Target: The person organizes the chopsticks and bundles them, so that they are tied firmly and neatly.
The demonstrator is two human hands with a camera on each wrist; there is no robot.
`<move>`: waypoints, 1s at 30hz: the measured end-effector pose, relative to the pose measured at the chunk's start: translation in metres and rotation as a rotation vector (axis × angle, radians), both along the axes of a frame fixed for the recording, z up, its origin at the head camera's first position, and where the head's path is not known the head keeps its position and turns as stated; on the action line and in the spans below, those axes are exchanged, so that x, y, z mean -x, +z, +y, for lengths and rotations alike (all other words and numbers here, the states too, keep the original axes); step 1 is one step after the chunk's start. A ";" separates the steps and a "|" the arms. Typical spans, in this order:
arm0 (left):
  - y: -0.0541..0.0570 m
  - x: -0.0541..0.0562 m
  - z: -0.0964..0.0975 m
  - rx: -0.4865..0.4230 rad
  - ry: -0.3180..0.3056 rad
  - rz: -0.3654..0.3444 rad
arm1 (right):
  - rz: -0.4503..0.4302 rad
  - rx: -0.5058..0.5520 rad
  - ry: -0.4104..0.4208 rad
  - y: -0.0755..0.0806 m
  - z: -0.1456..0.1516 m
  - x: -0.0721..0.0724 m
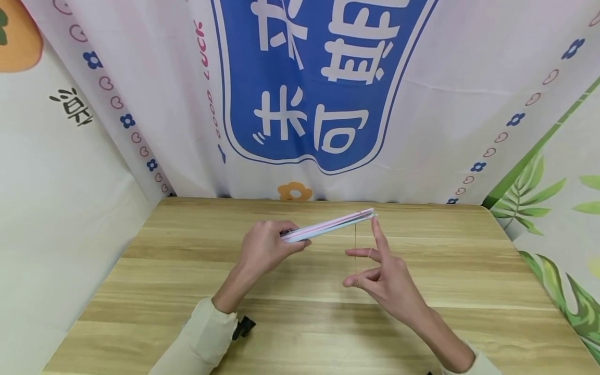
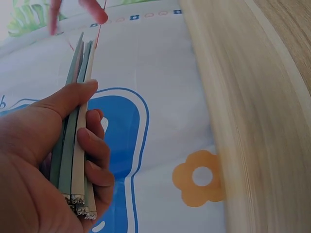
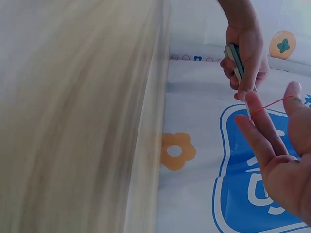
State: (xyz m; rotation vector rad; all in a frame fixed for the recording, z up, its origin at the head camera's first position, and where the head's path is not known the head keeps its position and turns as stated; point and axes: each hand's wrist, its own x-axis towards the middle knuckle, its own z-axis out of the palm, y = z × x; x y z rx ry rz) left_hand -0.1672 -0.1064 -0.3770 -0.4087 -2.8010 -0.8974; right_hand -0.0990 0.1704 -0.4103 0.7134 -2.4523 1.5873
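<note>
My left hand (image 1: pixel 266 246) grips a bundle of pastel chopsticks (image 1: pixel 328 224), fingers and thumb wrapped round their thicker end. In the left wrist view, the chopsticks (image 2: pixel 69 155) show squared, patterned butt ends; their thin tips point away from the palm. My right hand (image 1: pixel 394 284) is at the tips, its fingers and thumb spread apart and one fingertip touching the bundle. A thin red rubber band (image 3: pixel 273 103) stretches from the right thumb to the fingers. In the head view, part of the band (image 1: pixel 355 242) runs down from the chopsticks' tips toward the thumb.
A wood-grain table (image 1: pixel 187 281) lies beneath both hands. Behind its far edge hangs a white printed cloth (image 1: pixel 422 130) with a blue panel. A black strap piece (image 1: pixel 244 327) sticks out at the left sleeve (image 1: pixel 206 328).
</note>
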 end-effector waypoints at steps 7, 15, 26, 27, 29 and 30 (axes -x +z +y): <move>-0.002 -0.001 0.003 0.018 -0.015 0.129 | -0.355 0.350 0.086 0.003 -0.004 -0.004; 0.000 -0.003 0.003 -0.013 -0.114 0.230 | -0.446 0.640 0.128 -0.002 -0.001 0.005; 0.004 -0.003 -0.002 -0.085 -0.306 0.290 | -0.398 0.916 0.305 -0.011 0.019 0.022; 0.004 -0.003 -0.003 -0.086 -0.323 0.295 | -0.383 0.929 0.330 -0.011 0.020 0.023; 0.004 -0.002 -0.004 -0.083 -0.355 0.303 | -0.355 0.947 0.375 -0.012 0.024 0.025; 0.004 -0.002 -0.004 -0.077 -0.370 0.305 | -0.342 0.948 0.392 -0.012 0.025 0.026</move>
